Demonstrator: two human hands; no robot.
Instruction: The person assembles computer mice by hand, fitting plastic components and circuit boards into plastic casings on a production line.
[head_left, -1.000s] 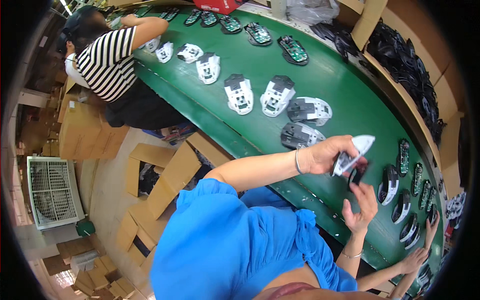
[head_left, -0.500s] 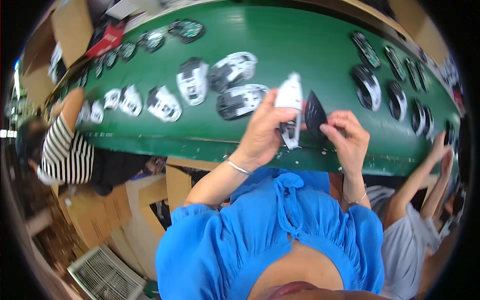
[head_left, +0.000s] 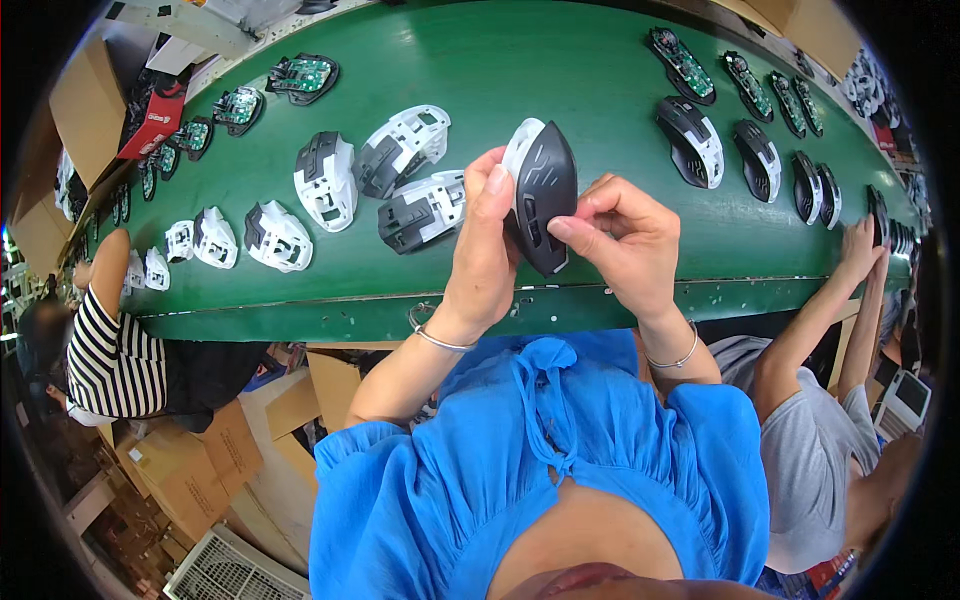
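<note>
In front of me my left hand [head_left: 478, 245] is closed around a white computer mouse shell [head_left: 521, 145], its thumb along the left side. A black mouse side cover [head_left: 550, 185] with slots lies against the shell and hides most of it. My right hand [head_left: 635, 240] pinches the cover's lower right edge between thumb and bent fingers. Whether the two parts are fully joined I cannot tell. Just left of my left hand, three black-and-white mouse shells [head_left: 428, 212] lie on the green bench [head_left: 560, 60].
More white shells [head_left: 278, 237] lie to the left, with circuit-board bases [head_left: 303, 78] behind them. At right are black-and-white shells [head_left: 690, 142] and board-fitted bases [head_left: 682, 66]. A striped-sleeved person [head_left: 118, 350] works at far left, a grey-shirted person [head_left: 815, 450] at right. Cardboard boxes [head_left: 200, 460] stand below.
The black cover, apart from the white shell before, is now against it. Both hands have drawn together with the parts, whose black face now shows. The view has shifted slightly right.
</note>
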